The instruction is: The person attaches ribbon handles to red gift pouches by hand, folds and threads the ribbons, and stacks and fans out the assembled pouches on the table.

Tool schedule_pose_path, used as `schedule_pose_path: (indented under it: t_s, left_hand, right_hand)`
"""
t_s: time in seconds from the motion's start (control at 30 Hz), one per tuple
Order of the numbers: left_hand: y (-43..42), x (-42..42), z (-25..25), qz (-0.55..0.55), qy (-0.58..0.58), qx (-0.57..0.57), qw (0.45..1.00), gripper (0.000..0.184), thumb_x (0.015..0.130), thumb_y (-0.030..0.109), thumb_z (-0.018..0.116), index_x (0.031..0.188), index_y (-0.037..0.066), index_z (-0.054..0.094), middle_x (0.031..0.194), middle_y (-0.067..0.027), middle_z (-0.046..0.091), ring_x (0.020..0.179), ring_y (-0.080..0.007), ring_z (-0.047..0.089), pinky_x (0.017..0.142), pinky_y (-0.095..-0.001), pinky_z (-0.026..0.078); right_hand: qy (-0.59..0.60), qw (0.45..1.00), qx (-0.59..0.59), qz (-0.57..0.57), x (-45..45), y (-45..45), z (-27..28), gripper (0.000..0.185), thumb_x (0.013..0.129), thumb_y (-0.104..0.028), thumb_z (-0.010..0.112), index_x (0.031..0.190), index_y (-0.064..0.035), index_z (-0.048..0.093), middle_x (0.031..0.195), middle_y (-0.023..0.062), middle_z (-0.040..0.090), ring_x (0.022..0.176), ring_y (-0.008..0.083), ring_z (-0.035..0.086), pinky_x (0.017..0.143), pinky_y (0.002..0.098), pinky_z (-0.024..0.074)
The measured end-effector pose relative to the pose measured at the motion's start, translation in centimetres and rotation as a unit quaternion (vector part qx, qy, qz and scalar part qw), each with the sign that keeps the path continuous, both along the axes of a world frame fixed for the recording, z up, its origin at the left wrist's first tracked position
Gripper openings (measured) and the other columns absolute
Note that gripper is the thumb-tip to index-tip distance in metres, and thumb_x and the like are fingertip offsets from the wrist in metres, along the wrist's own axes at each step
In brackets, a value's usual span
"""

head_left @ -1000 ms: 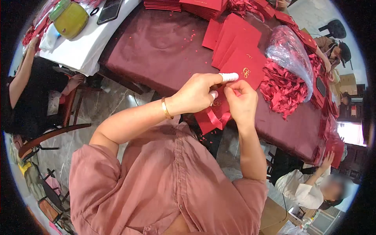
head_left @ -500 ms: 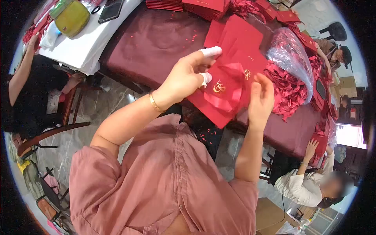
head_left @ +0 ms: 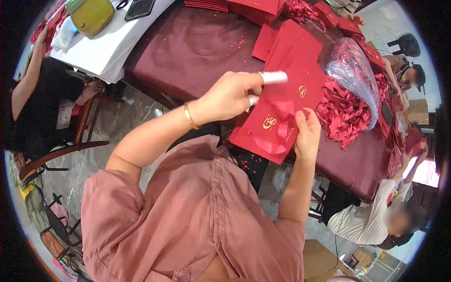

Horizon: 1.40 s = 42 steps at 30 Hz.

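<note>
A red paper gift bag (head_left: 256, 134) with a gold monogram and a glossy red ribbon (head_left: 276, 144) lies tilted in front of me. My right hand (head_left: 307, 135) grips its right edge, thumb in front and fingers partly hidden. Over the bag's upper left side is my left hand (head_left: 230, 97), white coverings on its thumb and forefinger. The forefinger stretches out, blurred and apart from the thumb; the other fingers are curled or hidden. Beyond, another red bag (head_left: 305, 68) with a gold monogram lies on the table, partly overlapped.
A clear plastic bag (head_left: 350, 58) spills red ribbons (head_left: 343, 113) onto the maroon-covered table (head_left: 188, 51). Stacked red bags (head_left: 256, 10) stand at the back. At left, a white-covered table (head_left: 101, 54) bears a green jar (head_left: 91, 16) and a phone (head_left: 140, 8). Other people sit around.
The bag has turned slightly and come down nearer my body. My left forefinger has straightened out over it, and my right hand has lowered and closed on its right edge.
</note>
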State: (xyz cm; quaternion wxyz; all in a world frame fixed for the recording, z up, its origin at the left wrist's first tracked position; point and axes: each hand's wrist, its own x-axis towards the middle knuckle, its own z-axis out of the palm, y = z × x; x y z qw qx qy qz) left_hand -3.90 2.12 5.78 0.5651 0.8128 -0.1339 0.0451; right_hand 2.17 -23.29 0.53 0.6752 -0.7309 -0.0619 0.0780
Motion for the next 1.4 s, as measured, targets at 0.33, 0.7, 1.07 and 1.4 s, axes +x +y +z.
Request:
schedule_pose_path:
  t_s: [0.33,0.7,1.07,1.4]
  left_hand:
    - [2.2,1.0,-0.5,-0.083,-0.11,0.134,0.981,0.06,0.083,0.008,0.066,0.14,0.018,0.05,0.09,-0.0094,0.065,0.075,-0.0254,0.059,0.075,-0.0367,0.05]
    - [0.1,-1.6,-2.5,-0.127,-0.12,-0.012,0.985,0.065,0.076,-0.002,0.059,0.138,0.01,0.045,0.083,-0.0149,0.056,0.079,-0.035,0.056,0.074,-0.0444,0.047]
    - [-0.3,-2.3,0.1,-0.021,-0.079,-0.006,0.997,0.045,0.079,-0.005,0.059,0.122,0.002,0.05,0.099,-0.012,0.057,0.094,-0.0298,0.056,0.085,-0.038,0.046]
    - [-1.0,-2.5,-0.4,0.011,-0.114,-0.015,0.993,0.064,0.08,-0.005,0.062,0.14,0.01,0.044,0.099,-0.0098,0.062,0.09,-0.0253,0.059,0.08,-0.038,0.05]
  right_hand:
    - [-0.05,0.998,0.019,-0.029,0.6,-1.9,1.3,0.015,0.096,-0.01,0.058,0.108,-0.0009,0.058,0.097,0.0007,0.061,0.088,0.0086,0.054,0.081,0.0237,0.0442]
    - [-0.15,0.984,-0.017,-0.093,1.8,-1.4,-1.2,0.021,0.096,-0.014,0.054,0.108,0.003,0.057,0.103,0.0073,0.058,0.096,0.0169,0.053,0.089,0.0314,0.0438]
    - [-0.162,0.983,0.02,-0.084,1.5,-0.7,0.6,0.015,0.097,-0.011,0.05,0.106,0.0,0.056,0.1,0.0058,0.059,0.092,0.0153,0.055,0.086,0.0292,0.0453]
    - [-0.155,0.982,0.039,-0.097,1.0,-1.5,0.9,0.014,0.098,-0.012,0.05,0.106,-0.0011,0.056,0.102,0.0053,0.06,0.092,0.0147,0.055,0.086,0.0286,0.0453]
